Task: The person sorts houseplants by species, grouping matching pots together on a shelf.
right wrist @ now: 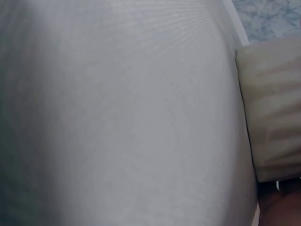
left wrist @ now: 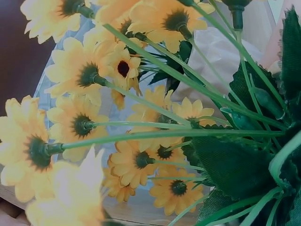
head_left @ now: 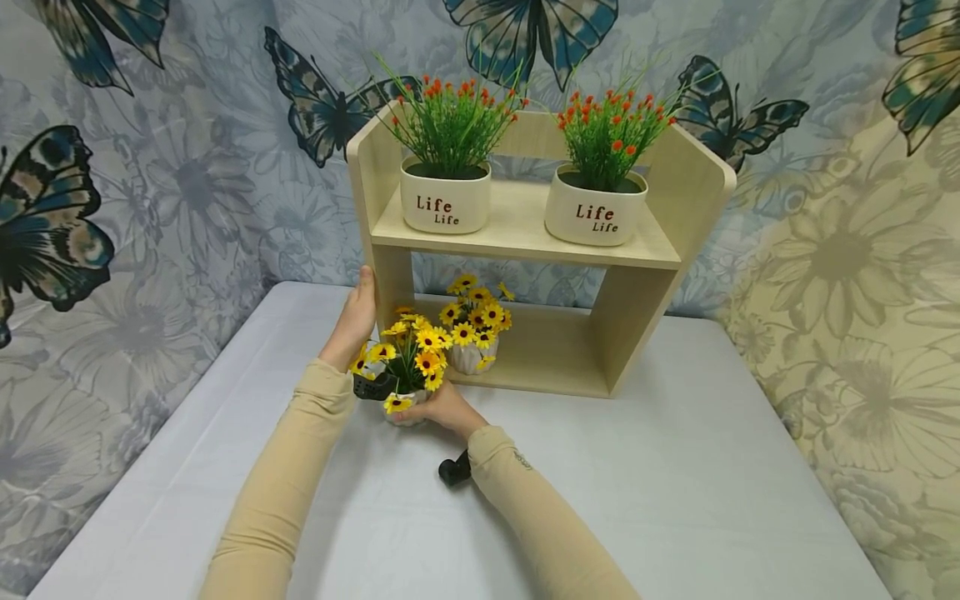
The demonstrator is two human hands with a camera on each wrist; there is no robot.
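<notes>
In the head view, my right hand (head_left: 450,408) grips a small white pot (head_left: 407,417) of yellow artificial flowers (head_left: 427,340) near the front left corner of a wooden shelf unit (head_left: 555,346). My left hand (head_left: 354,321) rests against the outer left side of the shelf, fingers pointing up; part of it is hidden behind the blooms. On the lower board, a similar white pot (head_left: 471,358) of yellow flowers stands at the left. Close up, yellow flowers (left wrist: 87,75) with green stems fill the left wrist view. Most of the right wrist view is a blurred pale surface.
Two white oval pots (head_left: 446,200) lettered "Life" with red-flowered plants stand on the upper board. A white cloth covers the table (head_left: 675,500). Butterfly-patterned wallpaper (head_left: 187,208) lies behind. Black wrist cameras (head_left: 453,472) sit at both wrists.
</notes>
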